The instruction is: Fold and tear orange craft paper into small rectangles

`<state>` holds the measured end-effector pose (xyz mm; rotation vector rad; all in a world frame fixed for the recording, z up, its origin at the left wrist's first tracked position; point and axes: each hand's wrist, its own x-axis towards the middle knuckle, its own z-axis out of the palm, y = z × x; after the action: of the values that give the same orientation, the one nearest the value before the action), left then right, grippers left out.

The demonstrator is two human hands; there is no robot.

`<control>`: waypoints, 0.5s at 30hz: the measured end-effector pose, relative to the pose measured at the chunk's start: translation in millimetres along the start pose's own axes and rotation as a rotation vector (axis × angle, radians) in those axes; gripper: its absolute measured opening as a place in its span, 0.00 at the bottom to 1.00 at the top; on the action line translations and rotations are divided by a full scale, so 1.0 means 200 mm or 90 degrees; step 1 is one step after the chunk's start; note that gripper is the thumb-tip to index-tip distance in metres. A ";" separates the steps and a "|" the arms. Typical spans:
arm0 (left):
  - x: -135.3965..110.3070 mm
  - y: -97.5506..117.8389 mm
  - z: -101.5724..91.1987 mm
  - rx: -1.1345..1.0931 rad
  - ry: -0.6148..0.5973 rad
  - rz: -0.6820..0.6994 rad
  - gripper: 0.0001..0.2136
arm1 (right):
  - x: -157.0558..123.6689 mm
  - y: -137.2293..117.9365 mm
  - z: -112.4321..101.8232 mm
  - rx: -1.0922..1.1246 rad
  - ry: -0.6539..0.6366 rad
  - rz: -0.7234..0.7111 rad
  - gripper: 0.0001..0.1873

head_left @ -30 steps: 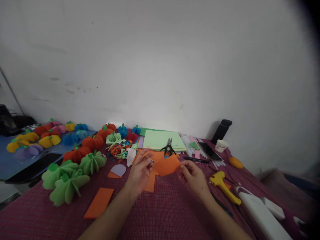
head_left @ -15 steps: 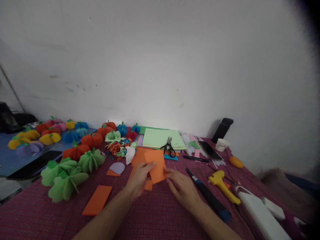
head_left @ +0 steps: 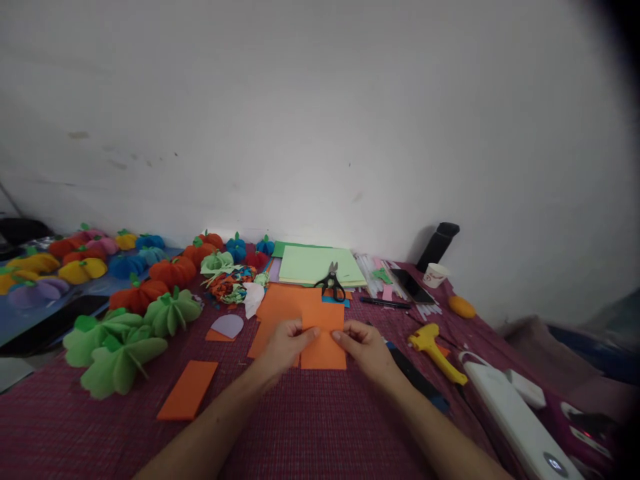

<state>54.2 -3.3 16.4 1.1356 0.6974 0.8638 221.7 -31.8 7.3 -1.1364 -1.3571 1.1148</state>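
Between my two hands is an orange sheet of paper [head_left: 324, 347], held up in front of me. My left hand [head_left: 289, 343] pinches its left edge, thumb on the near face. My right hand [head_left: 365, 343] pinches the right edge the same way. Behind it lie more orange sheets [head_left: 283, 303] on the table. Black-handled scissors [head_left: 331, 285] rest open-bladed at the edge of a pale green paper stack [head_left: 320, 263]. A folded orange piece [head_left: 189, 391] lies left of my left forearm, and a lilac rounded cutout [head_left: 229, 325] sits farther back.
Paper pumpkins in green [head_left: 123, 363], red [head_left: 173, 272] and other colours crowd the left. Paper scraps [head_left: 233, 285] are heaped behind. To the right lie a black-and-blue cutter [head_left: 417, 380], a yellow glue gun [head_left: 437, 353], a pen [head_left: 385, 303], a phone [head_left: 413, 287] and a white power bank [head_left: 515, 413].
The orange sheet has turned from a tilt to nearly straight. My right hand has gone from fingers loosely at its edge to a thumb pinch. The camera view has shifted slightly.
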 end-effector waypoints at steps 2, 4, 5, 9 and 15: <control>0.00 0.01 0.00 0.010 -0.003 0.018 0.11 | 0.00 -0.01 0.00 0.032 0.008 0.020 0.13; 0.00 0.01 -0.01 0.021 -0.002 0.033 0.11 | 0.00 -0.01 0.00 0.060 0.007 0.026 0.13; 0.00 0.01 -0.01 0.026 0.004 0.037 0.11 | 0.00 -0.01 0.00 0.071 0.007 0.021 0.12; 0.01 0.01 -0.03 0.046 0.024 0.055 0.11 | 0.01 -0.01 -0.02 0.079 0.049 0.010 0.11; 0.02 -0.02 -0.05 -0.017 -0.001 0.053 0.09 | 0.01 0.02 -0.02 0.152 0.045 0.037 0.09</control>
<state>49.3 4.9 10.3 1.1475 0.6389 0.9402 226.6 -28.8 4.3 -1.0354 -1.1099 1.2305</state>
